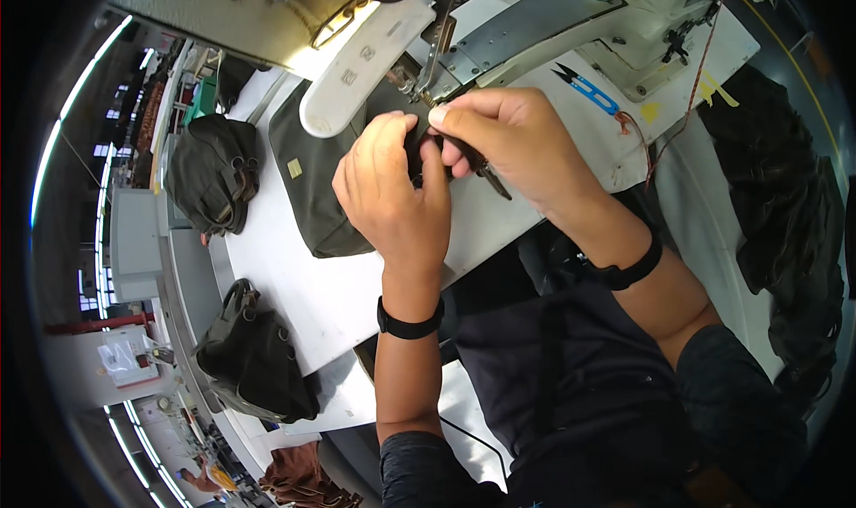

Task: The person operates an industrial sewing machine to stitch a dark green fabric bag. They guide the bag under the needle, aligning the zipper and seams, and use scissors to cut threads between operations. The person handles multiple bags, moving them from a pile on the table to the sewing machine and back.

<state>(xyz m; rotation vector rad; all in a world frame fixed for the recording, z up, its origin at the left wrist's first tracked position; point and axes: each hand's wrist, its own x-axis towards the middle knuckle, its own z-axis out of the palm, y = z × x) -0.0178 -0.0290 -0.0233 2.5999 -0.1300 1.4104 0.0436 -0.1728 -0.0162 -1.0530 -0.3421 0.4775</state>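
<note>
An olive-green bag (312, 196) lies on the white table, partly beneath the sewing machine's arm. Close to the needle area (419, 84), both of my hands meet at the bag's near right side. My left hand (392, 187) is closed, its thumb and fingers gripping a dark strap (497, 185). With thumb and forefinger pinched together, my right hand (513, 142) holds the same strap, whose narrow end sticks out below that palm. My fingers hide most of the strap and where it joins the bag. Both wrists wear black bands.
A sewing machine (214, 13) with a white guard plate (357, 66) overhangs my hands. Blue thread snips (587, 89) lie to the right, near a reddish cord (678, 133). Dark bags (214, 173) stand at left; dark fabric (776, 187) is heaped at right.
</note>
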